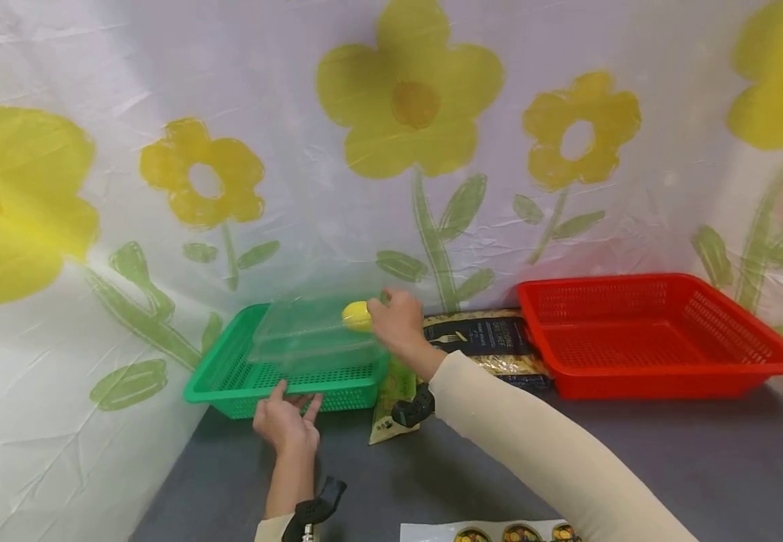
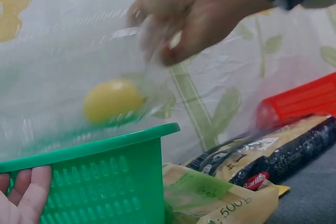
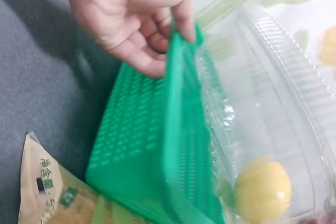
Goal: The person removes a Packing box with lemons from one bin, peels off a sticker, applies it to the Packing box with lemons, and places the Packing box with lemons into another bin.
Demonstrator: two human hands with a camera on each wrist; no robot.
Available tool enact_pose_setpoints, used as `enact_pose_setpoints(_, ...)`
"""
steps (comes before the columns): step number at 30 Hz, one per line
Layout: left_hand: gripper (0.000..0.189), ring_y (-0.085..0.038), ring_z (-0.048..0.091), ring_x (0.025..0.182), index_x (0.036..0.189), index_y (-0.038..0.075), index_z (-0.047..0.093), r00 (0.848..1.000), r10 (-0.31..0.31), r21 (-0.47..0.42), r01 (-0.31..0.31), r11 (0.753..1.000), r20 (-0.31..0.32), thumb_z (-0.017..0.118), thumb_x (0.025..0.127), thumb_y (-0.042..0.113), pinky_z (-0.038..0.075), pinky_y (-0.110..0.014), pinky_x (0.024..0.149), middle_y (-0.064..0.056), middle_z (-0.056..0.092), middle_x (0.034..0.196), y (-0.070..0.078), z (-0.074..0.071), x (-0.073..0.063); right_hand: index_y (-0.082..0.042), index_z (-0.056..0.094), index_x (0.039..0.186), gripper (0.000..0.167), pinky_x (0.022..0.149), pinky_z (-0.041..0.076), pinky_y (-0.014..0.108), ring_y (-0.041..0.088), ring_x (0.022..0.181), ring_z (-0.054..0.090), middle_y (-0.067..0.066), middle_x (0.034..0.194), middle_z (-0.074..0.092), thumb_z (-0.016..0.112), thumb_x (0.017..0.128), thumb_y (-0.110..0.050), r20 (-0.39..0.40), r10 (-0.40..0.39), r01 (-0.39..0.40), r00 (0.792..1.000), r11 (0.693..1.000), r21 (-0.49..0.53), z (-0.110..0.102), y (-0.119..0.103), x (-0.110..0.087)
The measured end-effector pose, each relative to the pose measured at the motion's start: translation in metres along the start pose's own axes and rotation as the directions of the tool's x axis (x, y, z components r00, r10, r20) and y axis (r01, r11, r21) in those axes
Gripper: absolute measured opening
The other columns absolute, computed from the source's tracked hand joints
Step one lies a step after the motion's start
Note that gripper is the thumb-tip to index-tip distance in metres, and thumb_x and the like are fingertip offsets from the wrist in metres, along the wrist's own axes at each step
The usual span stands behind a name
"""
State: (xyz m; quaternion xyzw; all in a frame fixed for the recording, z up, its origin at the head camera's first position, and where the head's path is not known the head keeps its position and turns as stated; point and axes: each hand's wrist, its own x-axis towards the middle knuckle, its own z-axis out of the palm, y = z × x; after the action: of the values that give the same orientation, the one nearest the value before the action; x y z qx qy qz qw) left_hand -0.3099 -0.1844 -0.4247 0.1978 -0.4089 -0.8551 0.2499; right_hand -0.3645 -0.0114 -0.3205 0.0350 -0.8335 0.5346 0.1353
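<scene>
A clear plastic box (image 1: pixel 303 339) with a lemon (image 1: pixel 356 317) inside tilts just left of the right hand (image 1: pixel 400 324), which pinches its edge. Below, the left hand (image 1: pixel 286 423) pinches the green basket's (image 1: pixel 351 397) near rim. Right of the right hand lie a pasta bag (image 1: pixel 493 339), then a red basket (image 1: pixel 662 369).

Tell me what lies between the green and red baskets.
Two packets, seen in the head view: a tan packet beside the green basket, a dark packet beside the red basket.
</scene>
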Motion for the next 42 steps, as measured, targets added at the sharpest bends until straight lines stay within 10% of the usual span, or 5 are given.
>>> enact_pose_setpoints(5, 0.018, -0.024, 0.063, 0.072, 0.116, 0.01, 0.051, 1.0, -0.016, 0.009, 0.016, 1.0, 0.02, 0.045, 0.108, 0.024, 0.061, -0.041, 0.083, -0.009, 0.053, 0.081, 0.002, 0.002, 0.001, -0.007, 0.058, 0.143, 0.048, 0.062, 0.044, 0.031, 0.022, 0.068, 0.06, 0.009, 0.142, 0.061, 0.053, 0.098, -0.021, -0.056, 0.022, -0.019, 0.998, 0.998, 0.054, -0.029, -0.006, -0.008)
enact_pose_setpoints(8, 0.016, -0.024, 0.063, 0.072, 0.111, 0.01, 0.051, 1.0, -0.023, 0.008, 0.023, 1.0, 0.01, 0.045, 0.108, 0.025, 0.061, -0.042, 0.083, -0.008, 0.052, 0.082, 0.001, 0.001, 0.002, -0.008, 0.059, 0.142, 0.048, 0.074, 0.047, 0.032, 0.026, 0.108, 0.067, 0.007, 0.142, 0.061, 0.054, 0.096, -0.021, -0.066, 0.027, -0.024, 0.997, 0.999, 0.043, -0.045, -0.006, -0.017)
enact_pose_setpoints(15, 0.014, -0.024, 0.062, 0.072, 0.106, 0.009, 0.049, 1.0, -0.012, -0.019, 0.013, 1.0, 0.023, 0.047, 0.108, 0.023, 0.061, -0.042, 0.082, -0.009, 0.051, 0.084, -0.002, -0.003, 0.002, -0.009, 0.064, 0.137, 0.051, 0.052, 0.039, 0.028, 0.027, 0.066, 0.057, 0.009, 0.132, 0.068, 0.054, 0.087, -0.018, -0.103, 0.031, -0.025, 0.994, 0.998, 0.055, -0.086, 0.004, -0.04)
enact_pose_setpoints(29, 0.013, -0.023, 0.061, 0.073, 0.11, 0.011, 0.048, 0.998, -0.029, -0.049, 0.032, 0.998, 0.061, 0.044, 0.109, 0.023, 0.06, -0.043, 0.087, -0.008, 0.048, 0.085, 0.003, -0.006, 0.004, -0.005, 0.071, 0.126, 0.036, 0.047, 0.041, 0.028, 0.019, 0.067, 0.05, 0.018, 0.115, 0.073, 0.06, 0.095, -0.019, -0.208, 0.127, -0.11, 0.97, 0.99, 0.089, -0.162, 0.047, -0.088)
enact_pose_setpoints(42, 0.015, -0.024, 0.062, 0.074, 0.102, 0.009, 0.046, 0.997, -0.032, -0.062, 0.036, 0.997, 0.069, 0.048, 0.107, 0.023, 0.059, -0.043, 0.087, -0.007, 0.048, 0.084, 0.001, -0.007, 0.003, -0.004, 0.066, 0.134, 0.042, 0.05, 0.043, 0.029, 0.017, 0.065, 0.052, 0.013, 0.098, 0.073, 0.061, 0.097, -0.022, -0.167, 0.225, -0.229, 0.96, 0.973, -0.006, -0.189, 0.096, -0.134)
